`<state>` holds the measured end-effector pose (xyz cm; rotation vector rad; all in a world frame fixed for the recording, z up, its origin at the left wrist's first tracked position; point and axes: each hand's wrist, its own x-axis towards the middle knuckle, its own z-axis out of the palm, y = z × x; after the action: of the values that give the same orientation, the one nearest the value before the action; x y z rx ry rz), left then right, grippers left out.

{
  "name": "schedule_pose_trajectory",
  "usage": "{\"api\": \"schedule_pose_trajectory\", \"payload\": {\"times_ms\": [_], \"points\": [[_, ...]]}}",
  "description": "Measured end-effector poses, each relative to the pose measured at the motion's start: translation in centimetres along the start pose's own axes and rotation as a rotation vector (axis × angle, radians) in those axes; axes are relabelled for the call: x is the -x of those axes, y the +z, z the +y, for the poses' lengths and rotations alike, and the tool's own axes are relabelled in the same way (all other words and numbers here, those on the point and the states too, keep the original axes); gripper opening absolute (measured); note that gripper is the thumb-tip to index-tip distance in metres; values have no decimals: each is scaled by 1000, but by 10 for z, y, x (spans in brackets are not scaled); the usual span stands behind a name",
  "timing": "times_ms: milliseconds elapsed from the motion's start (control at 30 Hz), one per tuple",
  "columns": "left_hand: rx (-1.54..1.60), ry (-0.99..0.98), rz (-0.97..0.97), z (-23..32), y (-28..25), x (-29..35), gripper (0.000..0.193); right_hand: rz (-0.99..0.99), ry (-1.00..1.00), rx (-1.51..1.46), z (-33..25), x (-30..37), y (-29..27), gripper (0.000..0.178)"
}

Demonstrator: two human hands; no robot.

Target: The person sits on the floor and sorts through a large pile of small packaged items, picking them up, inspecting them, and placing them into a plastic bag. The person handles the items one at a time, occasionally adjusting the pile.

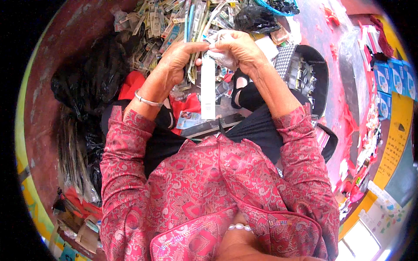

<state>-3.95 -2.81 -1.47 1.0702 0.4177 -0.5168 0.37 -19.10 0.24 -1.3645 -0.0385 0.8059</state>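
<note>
My two hands meet at the upper middle of the head view, fingertips close together. A long narrow white box or strip hangs down from between them, its lower end over my lap. My left hand is closed at its upper end, the thumb stretched toward the right hand; some fingers are hidden behind. Crumpled translucent plastic is pinched in my right hand. Beyond my hands lies a heap of long, thin clear packets with small items inside, too small to name.
A black plastic bag lies at the left, another black bag behind my right hand. A blue basket stands at the far edge. At the right, an open black case holds small items. Blue boxes lie farther right.
</note>
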Motion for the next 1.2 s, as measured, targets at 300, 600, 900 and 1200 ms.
{"api": "schedule_pose_trajectory", "payload": {"times_ms": [300,600,900,1200], "points": [[166,-120,-166,6,-7,14,27,248,-149,-277,1,-5,-11,7],[-109,-2,-151,-5,2,12,40,386,-230,-377,-9,-3,-14,4],[-87,0,-18,-5,1,7,16,524,-826,299,-24,12,-10,3],[-175,117,-100,4,9,28,20,855,-1000,1255,-25,-4,-30,15]]}}
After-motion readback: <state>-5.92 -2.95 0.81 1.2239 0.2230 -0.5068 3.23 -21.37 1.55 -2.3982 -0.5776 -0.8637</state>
